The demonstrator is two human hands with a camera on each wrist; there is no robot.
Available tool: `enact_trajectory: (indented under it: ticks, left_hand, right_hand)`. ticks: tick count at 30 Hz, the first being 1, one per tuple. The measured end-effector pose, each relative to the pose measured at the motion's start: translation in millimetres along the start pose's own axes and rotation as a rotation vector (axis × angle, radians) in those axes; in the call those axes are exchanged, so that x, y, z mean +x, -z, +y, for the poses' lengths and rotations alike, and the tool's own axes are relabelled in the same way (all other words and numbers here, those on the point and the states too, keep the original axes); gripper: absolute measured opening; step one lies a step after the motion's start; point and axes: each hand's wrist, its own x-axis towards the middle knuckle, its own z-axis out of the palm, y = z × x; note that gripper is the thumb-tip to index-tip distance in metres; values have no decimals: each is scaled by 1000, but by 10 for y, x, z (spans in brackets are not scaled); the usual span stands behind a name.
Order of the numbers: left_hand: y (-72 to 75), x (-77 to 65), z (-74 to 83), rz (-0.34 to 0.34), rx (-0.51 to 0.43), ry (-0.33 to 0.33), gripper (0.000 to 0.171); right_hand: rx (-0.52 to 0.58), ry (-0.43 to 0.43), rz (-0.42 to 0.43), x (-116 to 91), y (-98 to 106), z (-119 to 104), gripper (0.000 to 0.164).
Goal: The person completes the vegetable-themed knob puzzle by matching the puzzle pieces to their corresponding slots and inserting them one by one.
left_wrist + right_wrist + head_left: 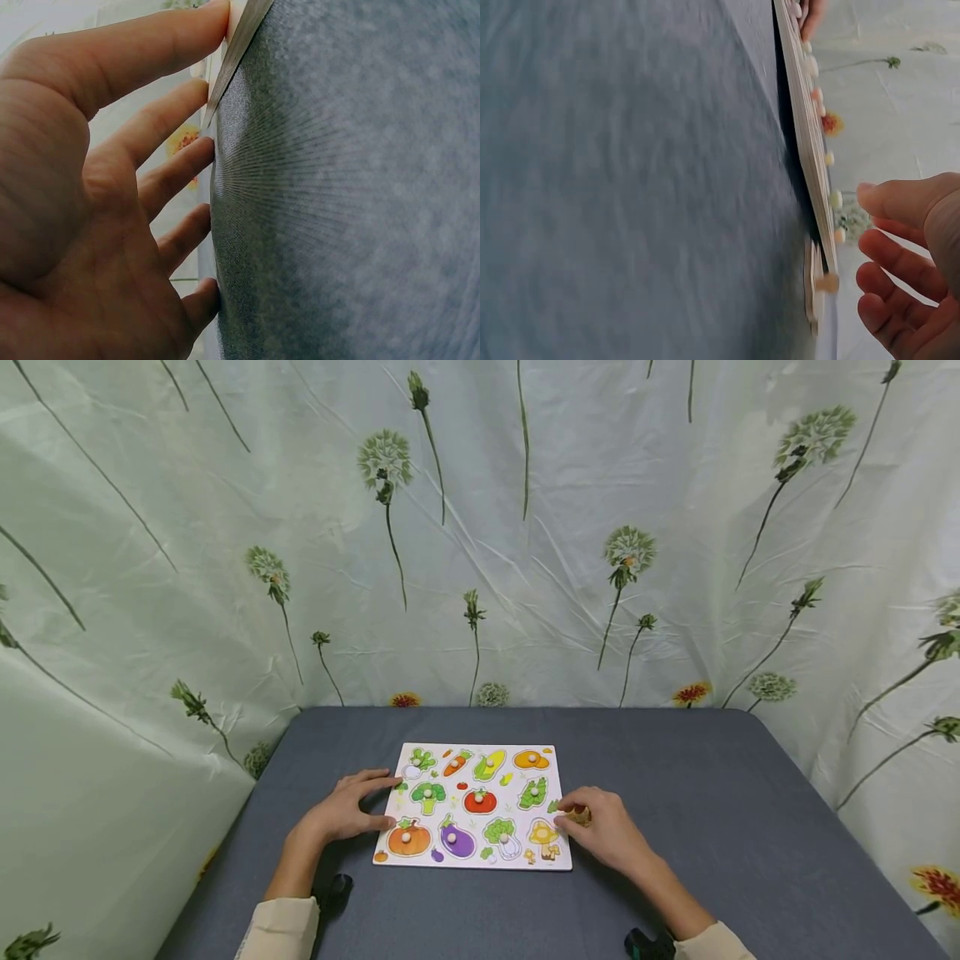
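Observation:
A white wooden peg puzzle board [491,777] with vegetable pictures lies on the dark table. Several pieces with round knobs sit in it, among them a tomato [480,801], an eggplant [457,838] and a pumpkin [409,838]. My left hand [348,807] rests at the board's left edge, thumb and fingers spread and touching it. Over the right edge hovers my right hand [603,827], fingers loosely bent with nothing between them in the right wrist view. Beneath it a loose brownish piece [579,817] lies beside the board, its peg [827,283] showing; its picture is mostly hidden.
A grey-blue cloth [675,777] covers the table. Behind and beside it hangs a pale curtain [540,568] printed with dandelions. Dark wrist devices [648,945] show near both sleeves.

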Motion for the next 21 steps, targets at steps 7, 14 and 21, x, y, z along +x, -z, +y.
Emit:
enact_trajectory:
  ticks: [7, 14, 21]
  left_hand:
    - [0, 2, 14, -6, -8, 6, 78]
    - [5, -5, 7, -3, 1, 15, 79]
    - [-6, -4, -7, 0, 0, 24, 79]
  right_hand:
    - [-63, -52, 19, -39, 129, 130, 16]
    - [-100, -86, 15, -88, 194, 248, 17]
    - [-106, -117, 1, -126, 220, 332, 15]
